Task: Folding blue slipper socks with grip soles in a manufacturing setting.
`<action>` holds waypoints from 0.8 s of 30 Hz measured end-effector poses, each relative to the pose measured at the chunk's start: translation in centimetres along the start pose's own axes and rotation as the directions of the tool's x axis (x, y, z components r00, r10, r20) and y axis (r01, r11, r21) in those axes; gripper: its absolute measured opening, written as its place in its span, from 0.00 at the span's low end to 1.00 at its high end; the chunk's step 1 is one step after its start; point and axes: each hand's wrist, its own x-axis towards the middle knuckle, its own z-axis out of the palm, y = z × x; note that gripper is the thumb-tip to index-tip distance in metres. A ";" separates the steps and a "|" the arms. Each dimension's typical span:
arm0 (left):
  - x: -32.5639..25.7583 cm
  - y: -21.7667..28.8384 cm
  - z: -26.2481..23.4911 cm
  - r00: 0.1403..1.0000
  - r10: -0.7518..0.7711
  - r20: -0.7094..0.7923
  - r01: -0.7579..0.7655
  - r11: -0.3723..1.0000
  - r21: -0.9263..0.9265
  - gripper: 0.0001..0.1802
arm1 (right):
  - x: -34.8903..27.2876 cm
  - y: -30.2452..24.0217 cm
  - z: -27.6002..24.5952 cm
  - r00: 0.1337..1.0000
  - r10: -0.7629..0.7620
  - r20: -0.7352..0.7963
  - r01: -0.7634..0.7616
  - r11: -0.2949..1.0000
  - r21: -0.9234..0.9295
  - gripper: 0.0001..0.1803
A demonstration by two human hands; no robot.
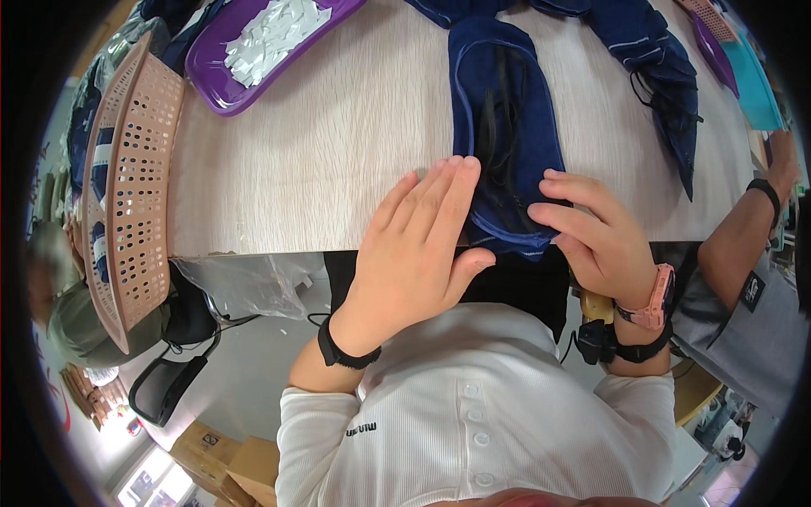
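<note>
A long navy blue fabric piece (507,59) with a rounded near end lies on the table in front of me, its near edge at the table's front edge. Black cords (500,127) run loosely along its middle. My left hand (414,241) is flat, fingers stretched out and fingertips at the fabric's left edge. Against the right edge, my right hand (596,232) rests with its fingers apart and slightly bent. Neither hand is closed round anything.
A purple tray (211,89) of small white slips (274,38) stands at the far left. Beside it is a pink perforated basket (139,186) at the table's left edge. More navy fabric (634,42) lies far right, near a teal container (750,89). Another person's arm (743,220) is at right.
</note>
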 end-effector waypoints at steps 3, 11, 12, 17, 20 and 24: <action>-0.1 0.0 0.1 1.000 0.017 -0.014 -0.017 1.000 0.026 0.34 | -0.2 0.2 0.4 1.000 -0.002 -0.019 0.002 1.000 0.011 0.14; -0.1 0.1 0.5 0.997 0.012 -0.080 -0.008 0.999 0.050 0.33 | 0.0 0.5 0.8 0.998 -0.012 -0.066 0.009 0.999 -0.038 0.13; 0.0 0.2 0.6 0.990 -0.018 -0.140 0.028 0.997 0.066 0.34 | -0.1 0.5 0.9 0.998 -0.010 -0.067 0.007 0.999 -0.039 0.13; 0.4 0.4 0.1 0.999 0.006 0.041 -0.011 0.994 0.108 0.35 | -0.3 0.2 0.5 1.000 -0.003 -0.026 0.001 0.997 -0.080 0.15; 0.4 0.5 0.2 0.999 0.010 0.043 -0.015 0.991 0.132 0.35 | -0.5 0.2 0.3 0.999 0.003 -0.036 -0.004 0.999 -0.049 0.16; 0.5 0.6 0.3 1.000 0.009 0.025 -0.012 0.989 0.149 0.34 | -0.8 0.4 0.4 0.996 -0.087 -0.034 0.084 0.994 -0.073 0.17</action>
